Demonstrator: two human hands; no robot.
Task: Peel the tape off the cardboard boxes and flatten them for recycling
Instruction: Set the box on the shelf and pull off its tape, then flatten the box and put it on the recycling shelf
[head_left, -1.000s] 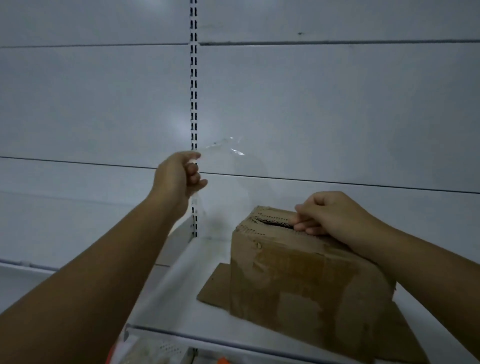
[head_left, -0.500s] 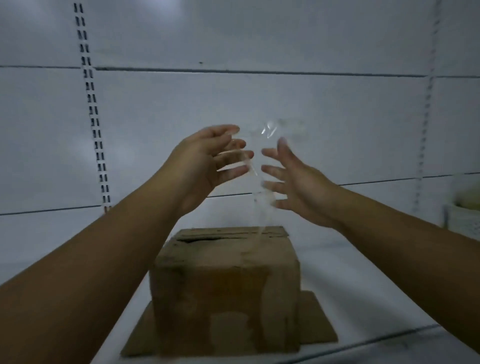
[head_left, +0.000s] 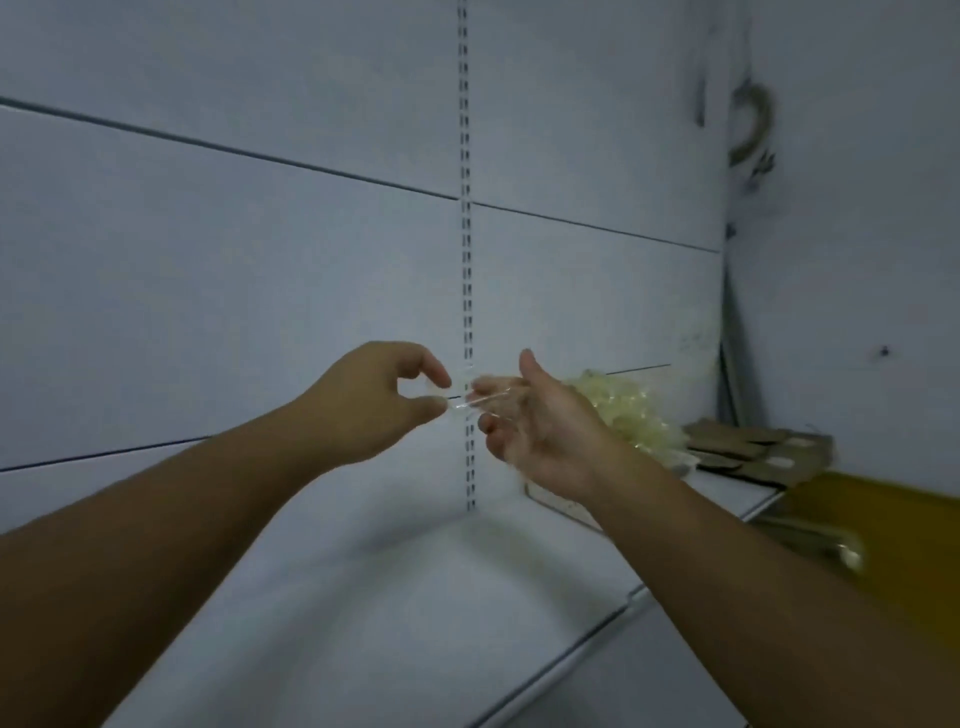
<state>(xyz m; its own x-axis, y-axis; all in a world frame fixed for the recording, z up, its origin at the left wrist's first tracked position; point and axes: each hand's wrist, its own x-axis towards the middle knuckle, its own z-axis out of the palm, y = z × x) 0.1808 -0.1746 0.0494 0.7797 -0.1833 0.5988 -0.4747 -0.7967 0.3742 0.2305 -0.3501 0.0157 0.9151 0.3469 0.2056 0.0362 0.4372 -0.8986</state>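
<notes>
Here the left hand (head_left: 384, 400) pinches one end of a clear tape strip (head_left: 475, 401) between thumb and forefinger. The other end lies across the loosely spread fingers of the right hand (head_left: 535, 426) (they are blurred). Both hands are raised above the white shelf (head_left: 415, 597). Behind the right hand sits a heap of crumpled tape (head_left: 628, 410), with flattened cardboard (head_left: 753, 447) just beside it — whether a container holds the heap, I cannot tell.

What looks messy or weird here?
A yellowish heap of what looks like crumpled tape sits loose on the shelf beside flattened cardboard, like litter. A clear tape strip also stretches from the left hand, which pinches it, to the right hand, seemingly stuck to its fingers.
</notes>
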